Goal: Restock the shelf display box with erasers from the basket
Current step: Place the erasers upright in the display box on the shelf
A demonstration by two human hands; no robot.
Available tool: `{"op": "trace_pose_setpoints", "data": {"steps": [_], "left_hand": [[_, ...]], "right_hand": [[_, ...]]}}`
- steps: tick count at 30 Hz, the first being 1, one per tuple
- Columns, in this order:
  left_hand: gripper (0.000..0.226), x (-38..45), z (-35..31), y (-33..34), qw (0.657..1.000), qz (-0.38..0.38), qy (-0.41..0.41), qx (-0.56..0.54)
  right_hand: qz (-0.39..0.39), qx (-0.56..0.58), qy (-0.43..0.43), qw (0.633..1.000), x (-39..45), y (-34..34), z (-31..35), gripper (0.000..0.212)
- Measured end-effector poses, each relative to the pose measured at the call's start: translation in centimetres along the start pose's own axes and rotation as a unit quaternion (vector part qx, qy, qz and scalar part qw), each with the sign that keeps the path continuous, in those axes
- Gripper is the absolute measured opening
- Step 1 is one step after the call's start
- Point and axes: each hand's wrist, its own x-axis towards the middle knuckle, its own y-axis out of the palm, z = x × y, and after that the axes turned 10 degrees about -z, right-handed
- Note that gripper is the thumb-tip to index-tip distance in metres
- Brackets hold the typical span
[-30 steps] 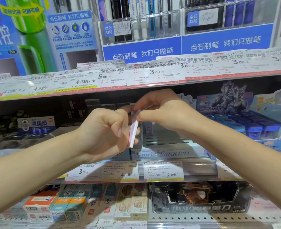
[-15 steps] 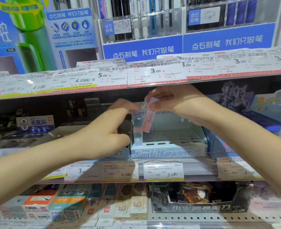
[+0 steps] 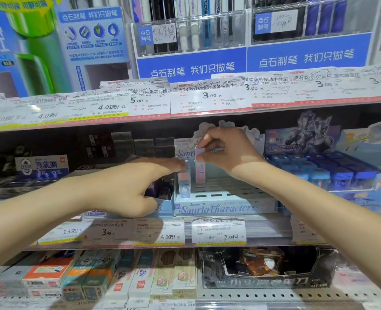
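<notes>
Two erasers stand in the left end of the blue display box [image 3: 225, 208], the left hand [image 3: 126, 189] touching the pink eraser [image 3: 183, 182], the right hand [image 3: 225, 151] pinching the purple eraser [image 3: 200, 170], and most slots look empty.

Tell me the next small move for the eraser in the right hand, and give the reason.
Probably lower it straight down into the display box and let go. The right hand pinches the top of the upright eraser, whose lower end appears to be at the slotted tray, beside the eraser already standing at the left end. The left hand touches that one with a fingertip, apparently steadying it.
</notes>
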Motion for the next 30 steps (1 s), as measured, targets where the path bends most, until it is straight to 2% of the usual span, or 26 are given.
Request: {"op": "trace_pose_setpoints", "data": {"steps": [7, 11, 15, 17, 23, 27, 30], "left_hand": [[0.08, 0.4, 0.4, 0.3, 1.0, -0.021, -0.003, -0.005], [0.077, 0.6, 0.6, 0.3, 0.999, -0.033, 0.0, -0.007], [0.073, 0.8, 1.1, 0.4, 0.999, -0.037, 0.003, -0.003], [0.072, 0.9, 1.2, 0.5, 0.999, -0.036, 0.005, -0.007], [0.055, 1.0, 0.4, 0.6, 0.993, -0.103, 0.033, -0.038], [0.059, 0.9, 0.7, 0.3, 0.998, -0.052, 0.007, -0.019], [0.05, 0.9, -0.2, -0.3, 0.998, -0.05, 0.004, -0.044]], "right_hand": [[0.008, 0.008, -0.012, 1.0, 0.0, 0.3, 0.1, 0.018], [0.012, -0.036, -0.01, 0.999, 0.0, 0.3, -0.4, 0.015], [0.008, -0.064, -0.058, 0.996, -0.6, 0.6, -0.7, 0.002], [0.0, -0.072, -0.07, 0.995, -0.7, 0.6, -0.6, 0.006], [0.028, -0.11, -0.062, 0.992, -0.8, 0.6, -0.4, 0.009], [0.047, -0.123, -0.051, 0.99, -0.8, 0.2, -0.2, 0.011], [0.065, -0.126, -0.03, 0.989, -0.7, -0.4, 0.0, 0.017]]}}
